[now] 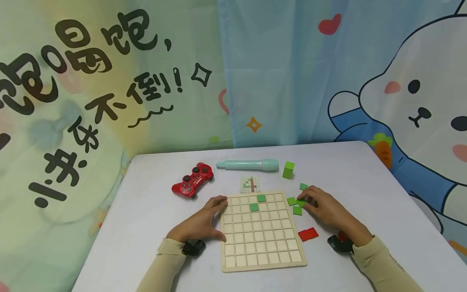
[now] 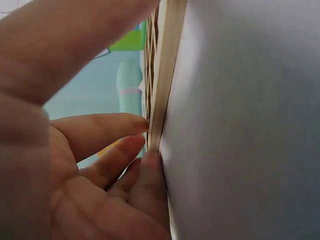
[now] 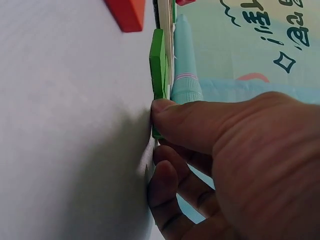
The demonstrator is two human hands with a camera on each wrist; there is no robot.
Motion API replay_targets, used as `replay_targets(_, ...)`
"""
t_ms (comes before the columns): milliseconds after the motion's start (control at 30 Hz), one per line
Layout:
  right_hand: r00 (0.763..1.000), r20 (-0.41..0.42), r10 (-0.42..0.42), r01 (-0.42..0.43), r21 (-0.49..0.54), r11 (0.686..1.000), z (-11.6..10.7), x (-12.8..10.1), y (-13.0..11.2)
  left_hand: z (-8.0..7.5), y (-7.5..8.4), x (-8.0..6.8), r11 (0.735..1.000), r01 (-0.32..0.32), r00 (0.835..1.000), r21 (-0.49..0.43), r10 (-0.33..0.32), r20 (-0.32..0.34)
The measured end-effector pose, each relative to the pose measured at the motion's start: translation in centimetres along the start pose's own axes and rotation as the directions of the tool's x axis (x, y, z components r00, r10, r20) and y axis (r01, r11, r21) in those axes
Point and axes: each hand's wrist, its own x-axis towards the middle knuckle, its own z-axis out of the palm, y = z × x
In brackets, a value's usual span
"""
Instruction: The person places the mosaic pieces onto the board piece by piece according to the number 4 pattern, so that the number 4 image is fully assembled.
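A square wooden grid board (image 1: pixel 263 236) lies on the white table, with one green tile (image 1: pixel 261 198) in its top row and another green tile (image 1: pixel 254 207) one row lower. My left hand (image 1: pixel 198 223) rests along the board's left edge, thumb and fingers spread apart; in the left wrist view the fingertips touch the wooden side. To the right of the board, my right hand (image 1: pixel 328 207) pinches a green square tile (image 1: pixel 301 202) between thumb and forefinger, low over the tabletop. Loose green tiles (image 1: pixel 297 211) lie around those fingers.
Red tiles (image 1: pixel 308 234) sit beside the board's right edge, and another red piece (image 1: pixel 343 236) shows partly behind the right wrist. Beyond the board are a small grid pattern card (image 1: pixel 249 184), a mint-green tapered tube (image 1: pixel 244 165), a stacked green block (image 1: pixel 288 170) and a red game controller (image 1: pixel 193 181).
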Motion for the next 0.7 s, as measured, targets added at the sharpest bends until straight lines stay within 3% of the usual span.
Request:
replay_targets(233, 1.000, -0.013, 0.010, -0.010, -0.003, 1.000, -0.1, 0.0, 0.0, -0.4, -0.1, 0.3, 0.997, -0.072, 0.997, -0.003, 0.072, 0.019)
replay_targets(433, 1.000, -0.008, 0.018, -0.018, -0.004, 1.000, -0.2, -0.1, 0.0, -0.4, -0.3, 0.5, 0.998, -0.052, 0.998, -0.030, 0.053, 0.046)
replay_targets(700, 0.999, -0.036, 0.015, -0.014, 0.011, 1.000, -1.1, -0.3, -0.3, 0.0, -0.4, 0.4, 0.999, -0.030, 0.999, -0.035, 0.031, 0.026)
